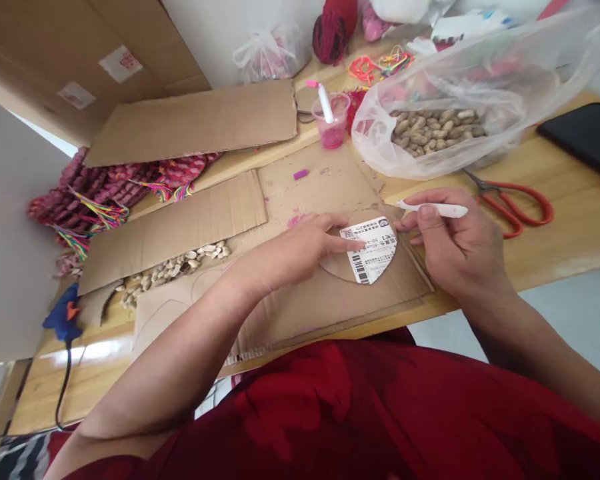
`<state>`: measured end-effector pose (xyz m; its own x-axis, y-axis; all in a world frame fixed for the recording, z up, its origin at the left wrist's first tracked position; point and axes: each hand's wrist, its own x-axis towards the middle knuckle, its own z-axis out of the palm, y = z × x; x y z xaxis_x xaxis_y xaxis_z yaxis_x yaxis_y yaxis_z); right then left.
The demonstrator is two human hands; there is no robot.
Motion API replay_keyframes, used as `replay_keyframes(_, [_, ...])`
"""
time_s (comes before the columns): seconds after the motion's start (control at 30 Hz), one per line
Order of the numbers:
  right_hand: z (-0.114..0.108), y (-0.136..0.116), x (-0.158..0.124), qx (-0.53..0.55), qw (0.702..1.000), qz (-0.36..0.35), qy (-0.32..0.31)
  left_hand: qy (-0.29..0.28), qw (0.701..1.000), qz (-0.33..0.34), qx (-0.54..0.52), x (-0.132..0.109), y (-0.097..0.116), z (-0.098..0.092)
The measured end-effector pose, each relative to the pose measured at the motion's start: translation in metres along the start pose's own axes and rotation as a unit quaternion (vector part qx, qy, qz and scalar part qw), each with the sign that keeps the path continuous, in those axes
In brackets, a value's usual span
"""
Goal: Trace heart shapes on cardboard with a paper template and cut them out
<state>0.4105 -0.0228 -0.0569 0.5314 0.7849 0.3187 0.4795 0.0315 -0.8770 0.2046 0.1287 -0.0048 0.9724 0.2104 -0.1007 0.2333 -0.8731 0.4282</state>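
My right hand is closed around a white marker, its thin end pointing left, just above the right edge of a rounded cardboard cutout. A white printed label with a barcode covers much of that cutout. Across its left part lies my left hand, fingers stretched out, with thumb and index finger on the piece. Beneath the cutout is a larger cardboard sheet with faint curved lines drawn on it. A purple cap lies farther back on cardboard.
Behind are a plastic cup holding another marker and a clear bag of peanuts. Orange-handled scissors and a black phone lie right. Leftward are loose peanuts, cardboard strips, and a blue glue gun with its cord.
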Motion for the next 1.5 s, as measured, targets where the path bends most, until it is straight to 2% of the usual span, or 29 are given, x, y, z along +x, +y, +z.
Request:
replay_keyframes(0.1, [0.0, 0.0, 0.0, -0.007, 1.0, -0.001, 0.002, -0.019, 1.0, 0.0, 0.001, 0.001, -0.003, -0.002])
replay_keyframes(0.33, [0.001, 0.003, -0.001, -0.013, 1.0, -0.002, 0.011, -0.011, 1.0, -0.022, 0.006, -0.003, 0.007, 0.001])
replay_keyframes(0.63, [-0.002, -0.002, -0.001, -0.041, 0.999, -0.016, -0.002, 0.075, 0.997, -0.033, 0.005, -0.013, 0.019, 0.026])
replay_keyframes(0.77, [-0.003, -0.003, -0.002, -0.05, 0.998, -0.034, -0.009, 0.089, 0.995, -0.045, 0.008, -0.015, 0.024, 0.027])
replay_keyframes(1.03, [-0.004, -0.003, -0.005, -0.027, 0.999, -0.008, -0.017, 0.095, 0.994, -0.041, 0.043, -0.024, 0.025, 0.029])
replay_keyframes(1.27, [-0.004, -0.004, -0.005, -0.027, 0.999, 0.006, -0.022, 0.089, 0.994, -0.028, 0.059, -0.017, 0.024, 0.028])
replay_keyframes(1.5, [-0.006, -0.009, 0.0, -0.055, 0.996, -0.062, -0.028, 0.095, 0.993, -0.03, 0.063, -0.019, 0.026, 0.028])
